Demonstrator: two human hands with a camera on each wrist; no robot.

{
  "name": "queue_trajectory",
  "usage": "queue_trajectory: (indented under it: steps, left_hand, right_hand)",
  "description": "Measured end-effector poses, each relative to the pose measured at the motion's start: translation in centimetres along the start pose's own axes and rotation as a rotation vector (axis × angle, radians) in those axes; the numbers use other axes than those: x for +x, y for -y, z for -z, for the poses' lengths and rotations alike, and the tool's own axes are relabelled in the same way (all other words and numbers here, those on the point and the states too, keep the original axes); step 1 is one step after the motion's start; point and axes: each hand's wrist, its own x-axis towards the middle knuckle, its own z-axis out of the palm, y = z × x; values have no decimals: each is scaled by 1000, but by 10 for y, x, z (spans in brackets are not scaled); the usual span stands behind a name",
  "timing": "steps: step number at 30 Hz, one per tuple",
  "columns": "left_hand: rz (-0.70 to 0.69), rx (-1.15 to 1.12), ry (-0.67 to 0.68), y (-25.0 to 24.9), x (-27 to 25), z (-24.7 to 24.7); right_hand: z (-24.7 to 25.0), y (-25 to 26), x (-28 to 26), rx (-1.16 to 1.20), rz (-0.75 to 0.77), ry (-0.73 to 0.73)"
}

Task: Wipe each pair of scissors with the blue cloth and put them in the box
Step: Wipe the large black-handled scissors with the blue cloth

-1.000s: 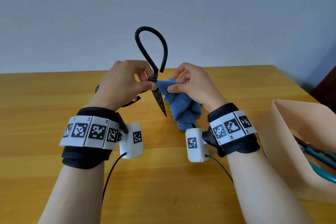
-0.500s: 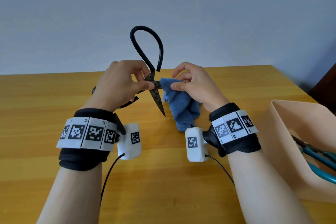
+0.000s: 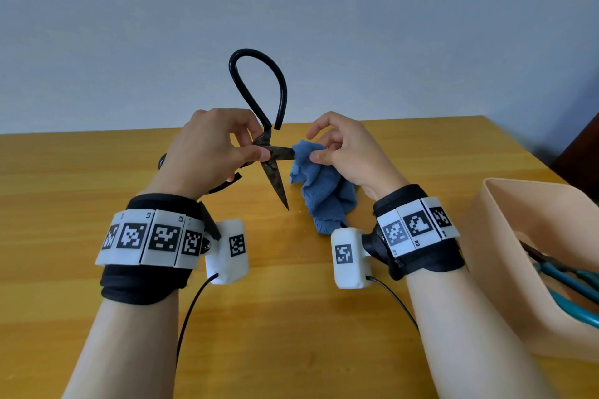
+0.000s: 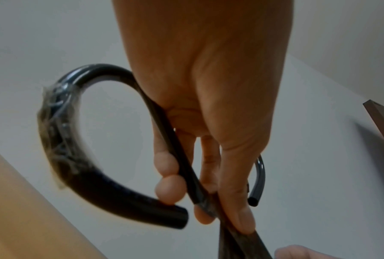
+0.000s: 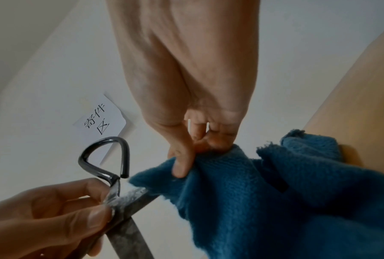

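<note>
My left hand (image 3: 256,147) pinches black-handled scissors (image 3: 275,181) at the pivot, holding them above the table with the blades spread. One rusty blade points down and the other runs level to the right. My right hand (image 3: 321,152) pinches the blue cloth (image 3: 324,194) around that level blade, and the cloth's loose end hangs to the table. The left wrist view shows the left hand (image 4: 219,201) fingers curled round one black handle loop (image 4: 111,198). In the right wrist view, thumb and fingers of the right hand (image 5: 186,157) squeeze the cloth (image 5: 264,192) over the blade (image 5: 133,198).
A beige box (image 3: 505,236) stands on the wooden table (image 3: 81,172) at the right and holds teal-handled scissors (image 3: 570,282). A grey wall closes the table's far edge. Dark furniture (image 3: 583,152) stands past the right edge. A paper note (image 5: 102,119) hangs on the wall.
The scissors have shifted a little left and one blade now lies level. The cloth in my right hand has slid outward along it, baring more blade by the pivot.
</note>
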Motion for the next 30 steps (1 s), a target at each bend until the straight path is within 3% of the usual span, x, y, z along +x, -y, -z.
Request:
queue_trajectory:
  steps: [18,30]
  left_hand:
    - [4,-25,-8,6,-2,7]
    - [-11,-64,-52,9,-1,11]
  right_hand:
    - [-3,-2,2,1,15,-12]
    - [1,-6,3,118,-24,-132]
